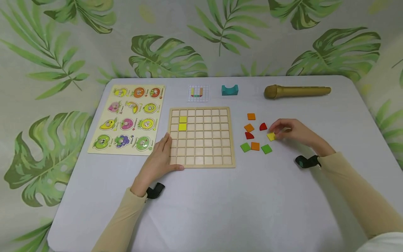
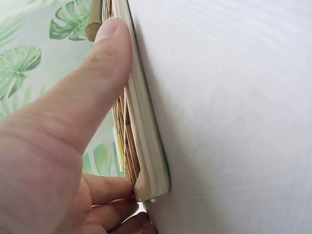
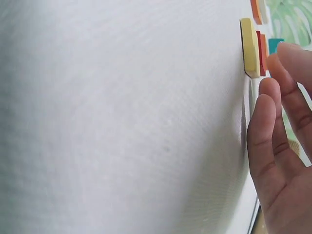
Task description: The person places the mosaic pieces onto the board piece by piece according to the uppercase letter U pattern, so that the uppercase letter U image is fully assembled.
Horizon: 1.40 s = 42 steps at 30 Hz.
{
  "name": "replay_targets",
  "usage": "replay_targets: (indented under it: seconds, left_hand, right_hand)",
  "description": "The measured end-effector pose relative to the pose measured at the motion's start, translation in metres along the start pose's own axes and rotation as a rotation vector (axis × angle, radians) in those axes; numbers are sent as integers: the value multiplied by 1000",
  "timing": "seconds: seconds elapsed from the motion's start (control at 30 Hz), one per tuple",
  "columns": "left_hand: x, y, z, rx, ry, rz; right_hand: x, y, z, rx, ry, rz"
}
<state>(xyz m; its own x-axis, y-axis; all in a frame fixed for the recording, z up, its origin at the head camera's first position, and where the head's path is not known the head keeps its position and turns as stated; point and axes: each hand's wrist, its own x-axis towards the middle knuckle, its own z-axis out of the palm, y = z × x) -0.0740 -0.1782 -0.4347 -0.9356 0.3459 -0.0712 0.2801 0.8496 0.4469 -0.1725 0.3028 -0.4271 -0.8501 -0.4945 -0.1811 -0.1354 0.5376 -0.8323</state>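
Note:
My left hand [image 1: 158, 158] lies at the near left corner of a square wooden grid board [image 1: 233, 140]. Its thumb rests along the near edge, its fingers against the left side. Two yellow square tiles [image 1: 183, 123] sit one below the other in the board's second column. My right hand [image 1: 291, 131] is low over the table, its thumb and fingertips right beside a loose yellow square tile [image 1: 271, 136]. In the right wrist view this yellow tile [image 3: 250, 48] lies on the cloth, with a gap between thumb and fingers.
Between board and right hand lie orange squares [image 1: 251, 116], green squares [image 1: 266, 149] and red quarter-rounds [image 1: 263, 126]. Behind the board are a pattern card [image 1: 198, 93] and a teal block [image 1: 230, 90]. A fruit puzzle [image 1: 126, 119] is left, a gold microphone-shaped object [image 1: 297, 91] back right.

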Motion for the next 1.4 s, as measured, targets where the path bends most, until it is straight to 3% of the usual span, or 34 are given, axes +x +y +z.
replay_targets:
  seconds: [0.33, 0.57, 1.0, 1.4]
  left_hand:
    - [-1, 1, -1, -14, -4, -9]
    - [-1, 0, -1, -24, 0, -12]
    - [-1, 2, -2, -12, 5, -1]
    - [-1, 3, -3, -12, -7, -10]
  right_hand:
    - [3, 0, 7, -138, 23, -42]
    - [5, -2, 9, -161, 39, -28]
    - [11, -12, 7, -74, -17, -13]
    - [51, -42, 31, 36, -88, -36]
